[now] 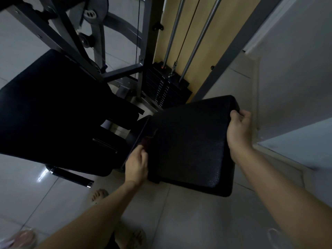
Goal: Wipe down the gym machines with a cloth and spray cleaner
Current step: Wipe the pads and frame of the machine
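My right hand [239,126] grips the far right corner of the black pad [190,146], with the thumb on the top face and the fingers curled at the edge. My left hand [136,164] clamps the pad's left edge with the fingers curled round it. A dark reddish patch [147,140] lies at that edge, just beyond the left fingers. In this dim light it may be the cloth, but I cannot confirm it. The pad sits tilted above the tiled floor [179,212]. Behind it stands the weight stack [165,87] (chrome guide rods [198,40] rise from it). A larger cushion [53,108] sits to the left.
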Demonstrator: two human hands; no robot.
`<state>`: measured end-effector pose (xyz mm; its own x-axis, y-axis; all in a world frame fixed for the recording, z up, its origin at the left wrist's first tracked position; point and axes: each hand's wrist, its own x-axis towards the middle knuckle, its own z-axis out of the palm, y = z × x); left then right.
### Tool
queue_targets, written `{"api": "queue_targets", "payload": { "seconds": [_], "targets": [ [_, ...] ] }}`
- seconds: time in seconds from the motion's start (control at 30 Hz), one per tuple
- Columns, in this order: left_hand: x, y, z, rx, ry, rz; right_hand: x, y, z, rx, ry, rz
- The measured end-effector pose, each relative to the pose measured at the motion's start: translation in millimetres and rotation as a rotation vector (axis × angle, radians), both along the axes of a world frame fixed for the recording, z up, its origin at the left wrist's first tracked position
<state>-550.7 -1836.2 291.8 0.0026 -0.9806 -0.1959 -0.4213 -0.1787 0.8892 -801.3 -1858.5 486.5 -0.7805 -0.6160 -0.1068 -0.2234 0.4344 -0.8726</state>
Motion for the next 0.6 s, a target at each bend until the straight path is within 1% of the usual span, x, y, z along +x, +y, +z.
{"api": "queue_targets", "payload": {
  "seconds": [0.07, 0.13, 0.17, 0.2, 0.37, 0.4, 0.47, 0.5, 0.53, 0.57, 0.6],
  "targets": [
    [12, -13, -16, 0.184, -0.094, 0.111, 2, 1, 2, -0.007, 0.0, 0.013],
    [12, -21, -16, 0.374, -0.184, 0.195, 3, 2, 5, -0.004, 0.021, 0.018],
    [3, -21, -3, 0.39, -0.196, 0.197, 3, 2, 7, -0.008, 0.023, 0.017],
    [-7, -17, 14, 0.347, -0.188, 0.164, 4, 2, 5, -0.008, 0.005, 0.02],
    [-87, 36, 145, -0.162, 0.019, -0.219, 5, 4, 9, -0.048, -0.098, 0.006],
    [-97, 43, 163, -0.267, 0.04, -0.297, 4, 6, 9, -0.051, -0.102, 0.002],
    [-105, 35, 170, -0.39, 0.02, -0.409, 2, 7, 9, -0.059, -0.095, -0.005],
    [-105, 21, 163, -0.391, 0.003, -0.413, 1, 6, 7, -0.065, -0.096, -0.011],
    [-101, 3, 149, -0.339, -0.025, -0.385, 1, 5, 6, -0.062, -0.097, -0.014],
    [-94, -17, 130, -0.23, -0.059, -0.338, 1, 4, 5, -0.049, -0.084, -0.015],
    [-84, -40, 102, -0.074, -0.097, -0.297, 1, 3, 4, -0.028, -0.056, -0.009]
  ]
}}
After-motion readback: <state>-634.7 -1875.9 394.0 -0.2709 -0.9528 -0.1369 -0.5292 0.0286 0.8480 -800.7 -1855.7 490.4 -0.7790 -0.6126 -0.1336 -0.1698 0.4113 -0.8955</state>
